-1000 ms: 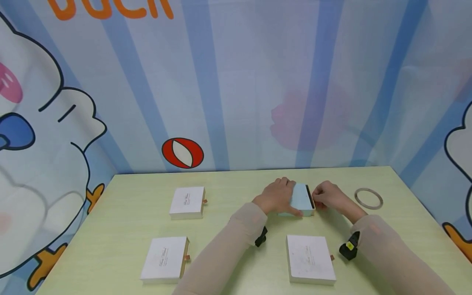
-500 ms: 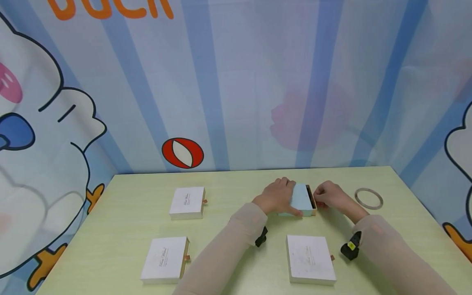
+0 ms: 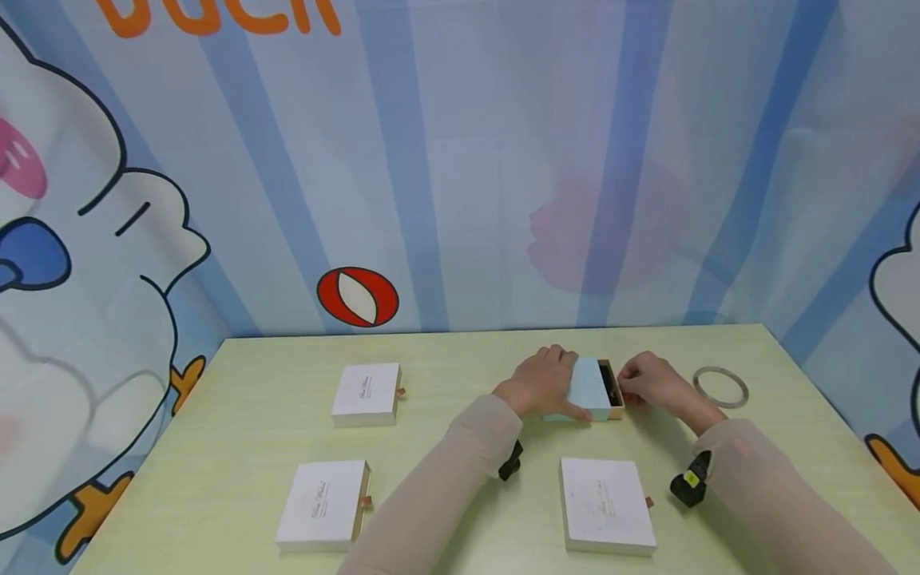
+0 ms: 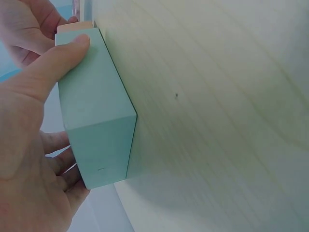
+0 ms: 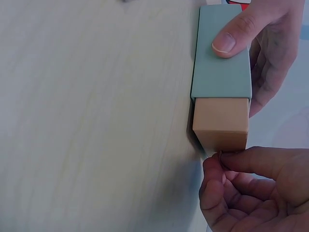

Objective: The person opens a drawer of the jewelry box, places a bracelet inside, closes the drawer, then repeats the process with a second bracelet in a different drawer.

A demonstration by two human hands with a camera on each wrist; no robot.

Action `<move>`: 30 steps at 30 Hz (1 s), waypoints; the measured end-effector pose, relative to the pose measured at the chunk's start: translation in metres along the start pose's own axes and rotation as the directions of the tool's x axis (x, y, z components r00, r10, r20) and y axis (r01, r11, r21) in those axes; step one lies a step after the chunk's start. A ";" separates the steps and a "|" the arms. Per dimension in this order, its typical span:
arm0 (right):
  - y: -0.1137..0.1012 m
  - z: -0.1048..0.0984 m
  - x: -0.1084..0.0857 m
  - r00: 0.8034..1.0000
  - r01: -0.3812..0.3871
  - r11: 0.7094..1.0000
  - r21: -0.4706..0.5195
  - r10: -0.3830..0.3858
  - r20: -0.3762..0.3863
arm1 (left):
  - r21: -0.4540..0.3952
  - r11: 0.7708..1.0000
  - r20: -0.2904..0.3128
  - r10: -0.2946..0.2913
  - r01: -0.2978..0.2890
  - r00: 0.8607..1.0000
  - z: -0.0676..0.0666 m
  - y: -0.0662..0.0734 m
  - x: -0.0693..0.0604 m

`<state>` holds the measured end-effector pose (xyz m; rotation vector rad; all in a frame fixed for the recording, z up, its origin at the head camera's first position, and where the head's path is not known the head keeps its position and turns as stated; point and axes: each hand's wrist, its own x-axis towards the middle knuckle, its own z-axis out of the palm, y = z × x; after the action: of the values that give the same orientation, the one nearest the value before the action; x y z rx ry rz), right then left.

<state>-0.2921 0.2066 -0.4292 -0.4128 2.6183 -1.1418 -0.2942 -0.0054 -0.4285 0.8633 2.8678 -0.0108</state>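
A pale blue-green drawer box (image 3: 589, 385) lies at the back right of the table. My left hand (image 3: 537, 383) grips its sleeve, thumb on the near side (image 4: 96, 82) and the other fingers over the far side. The tan drawer (image 5: 220, 114) sticks partway out of the sleeve's right end, showing a dark inside from above. At the drawer's front, the thumb and forefinger of my right hand (image 3: 650, 385) pinch a small pull tab (image 5: 221, 153), mostly covered by the fingertips. What lies inside the drawer is too small to tell.
A greyish ring like a bangle (image 3: 721, 387) lies right of my right hand. White drawer boxes with brown tabs stand at the back left (image 3: 366, 393), front left (image 3: 321, 505) and front right (image 3: 606, 505). A printed curtain (image 3: 474, 160) hangs behind the table's back edge.
My right hand has moved slightly to the right, drawing the drawer further out of the sleeve. The left hand has kept its hold on the sleeve in the same place.
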 end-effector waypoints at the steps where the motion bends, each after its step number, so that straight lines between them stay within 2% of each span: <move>1: 0.002 -0.001 0.000 1.000 0.009 1.000 0.002 -0.009 0.001 | 0.001 1.000 0.000 0.002 -0.002 1.000 0.000 0.000 0.000; 17: -0.001 -0.003 -0.004 1.000 -0.013 0.997 -0.071 0.012 -0.015 | 0.011 1.000 0.004 0.004 -0.004 1.000 -0.001 0.000 0.000; 30: 0.003 -0.007 -0.006 1.000 -0.011 0.998 -0.055 0.010 -0.026 | 0.006 1.000 0.000 0.004 -0.004 1.000 0.000 0.000 0.000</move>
<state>-0.2893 0.2151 -0.4258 -0.3978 2.6765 -1.0805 -0.2948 -0.0055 -0.4284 0.8703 2.8671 -0.0189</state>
